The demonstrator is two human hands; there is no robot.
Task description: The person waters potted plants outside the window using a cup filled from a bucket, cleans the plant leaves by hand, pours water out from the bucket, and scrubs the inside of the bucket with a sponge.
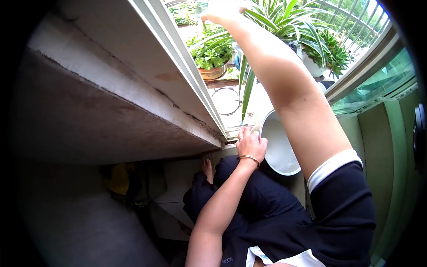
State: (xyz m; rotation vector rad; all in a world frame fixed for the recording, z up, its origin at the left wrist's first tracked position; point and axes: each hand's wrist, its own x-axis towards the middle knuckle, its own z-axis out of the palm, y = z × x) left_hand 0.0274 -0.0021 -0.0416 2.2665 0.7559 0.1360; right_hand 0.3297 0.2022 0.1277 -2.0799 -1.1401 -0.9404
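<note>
My left hand (251,144), with a bangle at its wrist, is at the window sill beside a white bucket (281,144). Its fingers are bent toward the sill; what they hold, if anything, is hidden. My right arm stretches out through the window opening, over the bucket. At the top edge, my right hand (222,11) is washed out by bright light, near a glass-like object (201,7) and the striped leaves of a spider plant (284,20). Whether it holds that object cannot be made out.
A potted leafy plant (211,55) stands outside on the ledge, with a metal ring (225,100) below it. The window frame (178,58) runs along the left. Metal bars (356,20) close off the far side. A yellow and dark item (120,178) lies at lower left.
</note>
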